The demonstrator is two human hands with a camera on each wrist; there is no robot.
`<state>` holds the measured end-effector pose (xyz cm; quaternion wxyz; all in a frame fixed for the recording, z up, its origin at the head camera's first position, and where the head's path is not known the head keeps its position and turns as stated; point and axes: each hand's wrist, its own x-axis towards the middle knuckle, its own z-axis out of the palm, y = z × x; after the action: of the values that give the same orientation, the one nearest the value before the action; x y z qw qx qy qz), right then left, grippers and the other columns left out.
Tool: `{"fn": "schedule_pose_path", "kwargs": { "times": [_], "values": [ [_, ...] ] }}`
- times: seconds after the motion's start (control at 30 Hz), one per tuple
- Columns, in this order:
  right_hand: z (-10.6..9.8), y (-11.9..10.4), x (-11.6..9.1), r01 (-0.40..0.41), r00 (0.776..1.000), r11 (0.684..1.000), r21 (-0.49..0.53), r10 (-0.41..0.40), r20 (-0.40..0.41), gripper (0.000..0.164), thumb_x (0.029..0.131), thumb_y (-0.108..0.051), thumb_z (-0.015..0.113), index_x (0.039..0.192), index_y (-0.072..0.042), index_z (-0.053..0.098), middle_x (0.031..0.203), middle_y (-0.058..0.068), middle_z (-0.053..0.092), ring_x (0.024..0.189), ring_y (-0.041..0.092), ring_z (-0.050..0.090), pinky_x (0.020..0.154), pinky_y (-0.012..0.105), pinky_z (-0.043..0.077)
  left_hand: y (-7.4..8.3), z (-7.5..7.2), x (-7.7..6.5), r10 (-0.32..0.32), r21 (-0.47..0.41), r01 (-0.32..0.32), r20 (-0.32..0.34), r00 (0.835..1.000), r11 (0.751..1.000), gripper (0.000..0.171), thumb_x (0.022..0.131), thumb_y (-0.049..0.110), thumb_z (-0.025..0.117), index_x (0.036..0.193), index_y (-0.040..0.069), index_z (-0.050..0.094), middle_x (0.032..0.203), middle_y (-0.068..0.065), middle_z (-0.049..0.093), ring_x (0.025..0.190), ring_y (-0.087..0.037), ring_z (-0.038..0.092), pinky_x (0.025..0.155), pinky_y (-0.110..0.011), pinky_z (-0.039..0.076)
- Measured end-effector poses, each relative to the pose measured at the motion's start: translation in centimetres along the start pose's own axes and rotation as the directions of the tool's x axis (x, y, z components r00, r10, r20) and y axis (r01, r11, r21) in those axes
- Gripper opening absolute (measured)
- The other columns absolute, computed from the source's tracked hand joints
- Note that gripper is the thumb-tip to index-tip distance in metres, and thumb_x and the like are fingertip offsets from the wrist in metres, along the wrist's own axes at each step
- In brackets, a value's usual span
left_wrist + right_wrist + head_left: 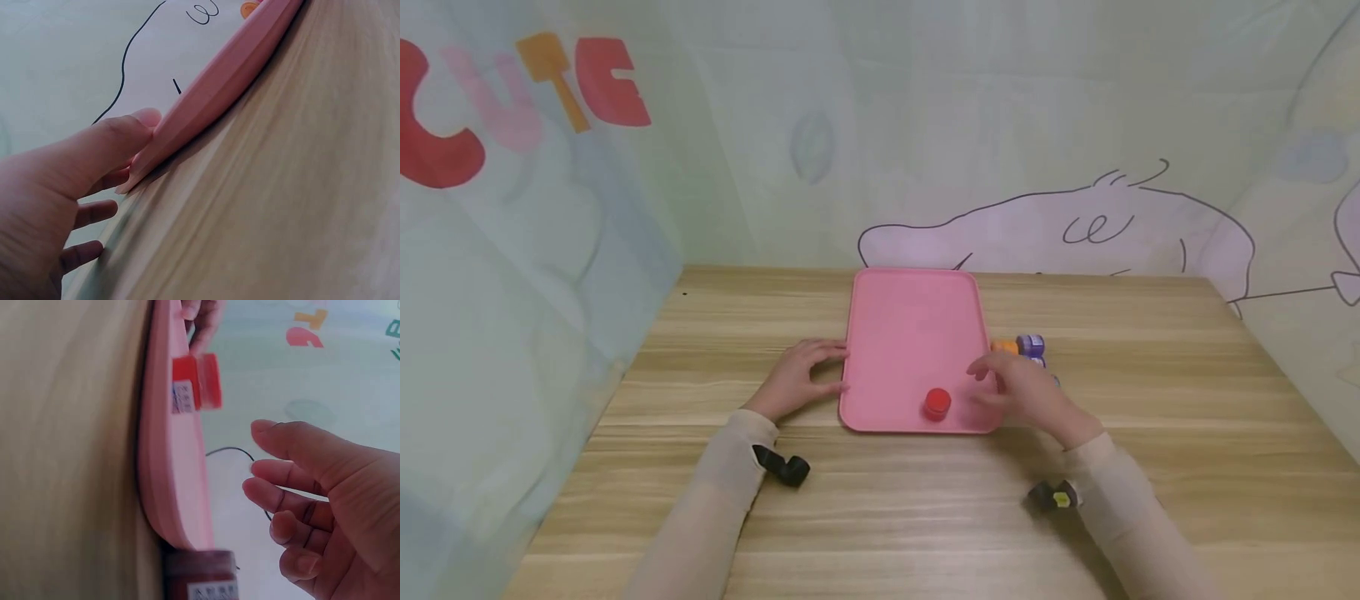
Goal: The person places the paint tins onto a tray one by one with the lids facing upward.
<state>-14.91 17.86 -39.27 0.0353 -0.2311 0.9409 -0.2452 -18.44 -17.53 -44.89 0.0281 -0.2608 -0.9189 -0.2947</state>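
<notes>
A pink tray [913, 333] lies on the wooden table. On it, close to the front edge, a small red jar [937, 403] with a white label stands upright. My left hand [797, 379] is at the tray's left edge, its thumb and fingertips touching the rim. Over the tray's right edge hovers my right hand [1033, 396], with loosely bent fingers and nothing between them. It is to the right of the red jar and apart from it. Beyond this hand, an orange jar [1004, 346] and a purple jar [1032, 344] are partly covered by it.
More small jars sit beside the purple one, mostly hidden behind my right hand. A dark red jar [200, 569] shows low in the right wrist view, close by the tray. A printed cloth backdrop [737, 167] rises behind the wooden table [910, 517].
</notes>
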Motion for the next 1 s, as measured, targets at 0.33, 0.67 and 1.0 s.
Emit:
{"fn": "schedule_pose_path", "kwargs": {
  "times": [0.33, 0.67, 1.0],
  "values": [
    [-1.4, 1.6, -0.5, 0.013, 1.000, 0.997, -0.074, -0.014, -0.009, 0.029, 0.082, -0.019, 0.077, 0.105, -0.003, 0.069, 0.100, 0.009, 0.070, 0.088, 0.020, 0.061, 0.082, 0.041, 0.056, 0.0, 0.0, 0.1, -0.014, -0.007, 0.015, 0.011, 1.000, 1.000, 0.055, 0.083, 0.036, 0.074, 0.131, 0.012, 0.060, 0.141, -0.008, 0.054, 0.134, -0.031, 0.045, 0.115, -0.055, 0.030],
    [-2.5, 2.6, -1.1, -0.025, 0.998, 0.988, -0.153, 0.034, 0.054, 0.031, 0.078, -0.024, 0.080, 0.098, -0.005, 0.068, 0.095, 0.007, 0.065, 0.084, 0.018, 0.059, 0.077, 0.038, 0.055, 0.3, -0.1, 0.0, -0.001, 0.001, 0.001, 0.003, 1.000, 1.000, 0.054, 0.083, 0.035, 0.074, 0.130, 0.012, 0.060, 0.140, -0.010, 0.055, 0.132, -0.032, 0.046, 0.113, -0.056, 0.031],
    [-2.0, 2.6, -0.8, -0.013, 0.996, 0.952, -0.307, 0.039, 0.079, 0.026, 0.076, -0.026, 0.082, 0.090, -0.009, 0.068, 0.084, 0.001, 0.058, 0.070, 0.013, 0.051, 0.061, 0.026, 0.047, 0.3, -0.1, 0.0, 0.000, -0.012, 0.000, -0.005, 1.000, 1.000, 0.053, 0.083, 0.034, 0.074, 0.130, 0.012, 0.061, 0.140, -0.009, 0.055, 0.132, -0.032, 0.046, 0.113, -0.055, 0.031]
  ]
}}
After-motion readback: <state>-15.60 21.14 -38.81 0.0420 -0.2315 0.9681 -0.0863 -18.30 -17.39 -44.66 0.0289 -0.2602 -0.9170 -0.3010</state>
